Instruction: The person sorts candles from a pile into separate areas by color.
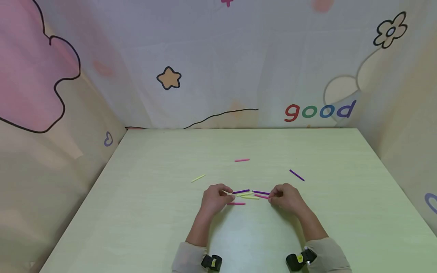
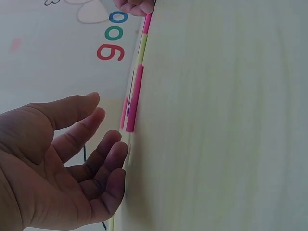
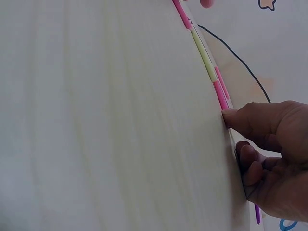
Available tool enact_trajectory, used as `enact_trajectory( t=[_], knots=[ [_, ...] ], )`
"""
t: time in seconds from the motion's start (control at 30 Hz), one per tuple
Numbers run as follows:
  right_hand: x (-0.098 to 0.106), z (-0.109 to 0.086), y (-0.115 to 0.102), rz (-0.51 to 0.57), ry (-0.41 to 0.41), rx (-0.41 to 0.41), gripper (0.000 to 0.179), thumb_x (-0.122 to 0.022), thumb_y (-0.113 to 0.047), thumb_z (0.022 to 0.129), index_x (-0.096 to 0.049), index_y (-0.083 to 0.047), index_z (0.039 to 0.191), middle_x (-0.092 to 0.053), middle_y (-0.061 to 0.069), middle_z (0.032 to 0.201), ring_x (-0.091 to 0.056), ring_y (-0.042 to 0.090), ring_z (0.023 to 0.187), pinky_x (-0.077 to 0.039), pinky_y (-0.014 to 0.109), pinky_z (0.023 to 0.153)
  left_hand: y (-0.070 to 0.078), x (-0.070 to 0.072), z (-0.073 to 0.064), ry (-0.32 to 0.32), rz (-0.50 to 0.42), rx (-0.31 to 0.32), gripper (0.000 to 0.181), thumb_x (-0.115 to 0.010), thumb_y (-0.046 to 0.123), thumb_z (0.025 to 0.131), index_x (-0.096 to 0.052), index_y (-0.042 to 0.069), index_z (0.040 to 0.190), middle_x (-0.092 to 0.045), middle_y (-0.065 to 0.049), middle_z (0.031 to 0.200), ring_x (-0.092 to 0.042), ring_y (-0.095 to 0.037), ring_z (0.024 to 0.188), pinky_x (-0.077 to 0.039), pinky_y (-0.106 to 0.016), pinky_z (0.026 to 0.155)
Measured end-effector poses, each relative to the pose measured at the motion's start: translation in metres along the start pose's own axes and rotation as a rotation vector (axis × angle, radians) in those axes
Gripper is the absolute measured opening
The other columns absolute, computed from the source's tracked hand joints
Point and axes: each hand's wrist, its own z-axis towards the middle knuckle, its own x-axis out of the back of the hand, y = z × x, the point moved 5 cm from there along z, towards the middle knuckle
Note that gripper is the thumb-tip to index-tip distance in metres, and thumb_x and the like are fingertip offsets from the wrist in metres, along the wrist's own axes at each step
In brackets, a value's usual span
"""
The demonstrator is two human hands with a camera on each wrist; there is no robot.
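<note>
Thin coloured sticks lie between the hands in the head view. The left hand (image 1: 214,199) is beside their left ends, its fingertips near a purple stick (image 1: 241,192); below it lies a pink stick (image 1: 239,204). In the left wrist view, the left hand's fingers are loosely bent, with a gap between thumb and fingers. The right hand (image 1: 287,198) pinches the right end of another pink stick (image 1: 261,196), its thumb at the tip in the right wrist view. A second purple stick (image 1: 261,192) reaches the same fingertips. Two yellow sticks, one of them nearer (image 1: 252,197), lie in the middle.
Farther back on the pale table (image 1: 164,220) lie a pink stick (image 1: 242,160), a yellow stick (image 1: 198,178) at left and a purple stick (image 1: 297,175) at right. A printed cloth (image 1: 211,76) hangs behind the table. Both wrists carry small black cameras.
</note>
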Motion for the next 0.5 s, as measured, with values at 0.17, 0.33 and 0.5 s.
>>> enact_trajectory(
  t=[0.17,0.33,0.5],
  knots=[
    [-0.0006,-0.0001,-0.0001,-0.005,0.002,0.0,0.005,-0.069,-0.007,0.08,-0.065,-0.005,0.078,-0.052,0.004,0.081,-0.045,0.023,0.081,-0.039,0.035,0.07,0.0046,-0.0043,-0.0007,-0.012,0.001,-0.021,0.013,-0.075,0.012,0.076,-0.071,0.006,0.087,-0.059,0.001,0.071,-0.052,-0.014,0.065,-0.043,-0.028,0.054],
    [0.0002,0.0006,-0.0008,-0.007,-0.004,-0.007,0.005,-0.069,-0.006,0.08,-0.065,-0.005,0.079,-0.053,0.003,0.079,-0.046,0.022,0.08,-0.039,0.035,0.07,0.0074,-0.006,0.0005,-0.016,0.029,-0.02,0.012,-0.074,0.013,0.076,-0.072,0.007,0.085,-0.06,0.002,0.07,-0.052,-0.013,0.064,-0.042,-0.027,0.053],
    [-0.0019,0.001,-0.0009,-0.011,-0.006,-0.006,0.005,-0.068,-0.006,0.081,-0.065,-0.006,0.078,-0.052,0.004,0.079,-0.046,0.022,0.08,-0.039,0.035,0.069,0.0047,-0.0072,0.0022,-0.022,0.045,-0.009,0.011,-0.075,0.014,0.074,-0.072,0.009,0.084,-0.061,0.002,0.07,-0.052,-0.013,0.062,-0.042,-0.028,0.053]
  ],
)
